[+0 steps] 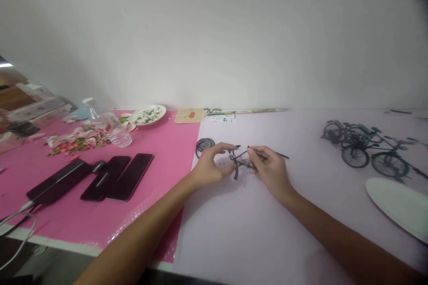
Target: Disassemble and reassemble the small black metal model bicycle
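Note:
My left hand (212, 167) pinches the front end of a small black model bicycle frame (241, 162) lying on the pale table sheet (240, 227). My right hand (270, 170) is closed round a thin black tool (279, 155), its tip touching the frame. Both hands meet over the frame at the table's middle. A loose black wheel (204, 145) lies just left of my left hand.
Finished black model bicycles (366, 148) stand at the right, with a white plate (397, 207) near them. On the pink mat (110, 213) lie three dark phones (100, 179), a clear bottle (110, 125), pink scraps (78, 139) and a dish (147, 115).

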`<state>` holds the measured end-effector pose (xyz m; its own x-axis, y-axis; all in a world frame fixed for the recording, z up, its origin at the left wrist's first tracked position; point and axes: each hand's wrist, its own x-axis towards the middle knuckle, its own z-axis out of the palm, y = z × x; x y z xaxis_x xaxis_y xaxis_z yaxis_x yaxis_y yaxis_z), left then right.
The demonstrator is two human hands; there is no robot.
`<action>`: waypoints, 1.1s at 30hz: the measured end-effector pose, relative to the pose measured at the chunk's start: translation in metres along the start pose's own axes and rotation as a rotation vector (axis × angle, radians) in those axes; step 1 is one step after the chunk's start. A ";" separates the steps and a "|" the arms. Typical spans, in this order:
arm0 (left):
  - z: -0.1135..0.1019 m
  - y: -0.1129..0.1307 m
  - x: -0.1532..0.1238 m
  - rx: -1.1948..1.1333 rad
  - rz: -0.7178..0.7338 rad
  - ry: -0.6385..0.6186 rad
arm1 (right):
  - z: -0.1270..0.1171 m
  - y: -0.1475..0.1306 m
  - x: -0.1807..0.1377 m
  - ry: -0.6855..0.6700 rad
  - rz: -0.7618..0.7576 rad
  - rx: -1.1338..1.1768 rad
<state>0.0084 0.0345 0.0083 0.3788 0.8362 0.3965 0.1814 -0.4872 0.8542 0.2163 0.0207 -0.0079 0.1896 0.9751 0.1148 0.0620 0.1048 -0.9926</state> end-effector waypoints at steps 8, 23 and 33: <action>-0.002 0.001 0.000 0.016 0.008 -0.021 | 0.001 -0.002 -0.001 -0.003 0.002 0.009; -0.006 0.000 0.000 0.130 0.063 -0.030 | 0.001 -0.001 -0.001 -0.006 0.001 0.014; -0.009 0.010 -0.001 0.178 0.145 0.002 | 0.000 -0.003 -0.002 0.027 -0.093 -0.027</action>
<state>0.0015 0.0312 0.0198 0.4112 0.7545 0.5115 0.2829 -0.6391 0.7152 0.2157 0.0187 -0.0054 0.2084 0.9558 0.2076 0.1072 0.1887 -0.9762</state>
